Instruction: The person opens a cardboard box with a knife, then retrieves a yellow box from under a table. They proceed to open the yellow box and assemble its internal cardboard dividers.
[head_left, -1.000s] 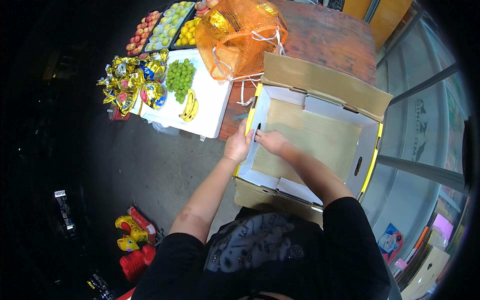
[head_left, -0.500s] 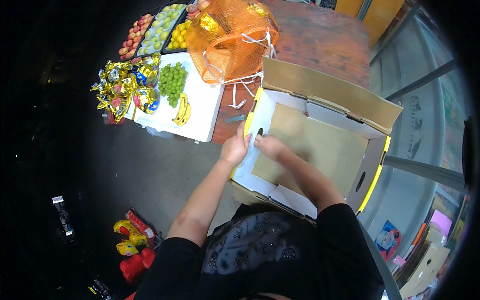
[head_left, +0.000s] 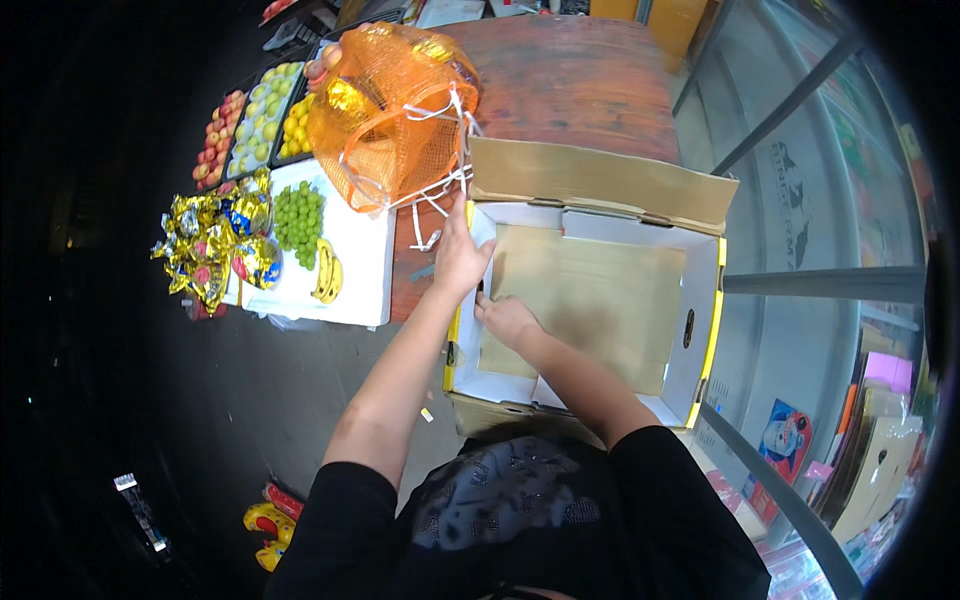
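An open cardboard box with white inner walls, a brown bottom and yellow rims stands in front of me, partly over the table edge. My left hand grips the upper part of its left wall, thumb on the inside and fingers along the outer side. Inside the box, my right hand is closed at the same wall, by the hand hole; its fingertips are partly hidden there. The long brown flap on the far side is folded up and outward.
An orange mesh bag with white cords lies beyond the box on the reddish table. Leftward, a white foam board carries grapes, bananas and gold-foil packages. Behind are crates of apples. Glass panels line the right.
My left hand has slid farther along the left wall, toward its far corner. The right hand stays at the hand hole. The view has turned, and the box sits straighter and farther left.
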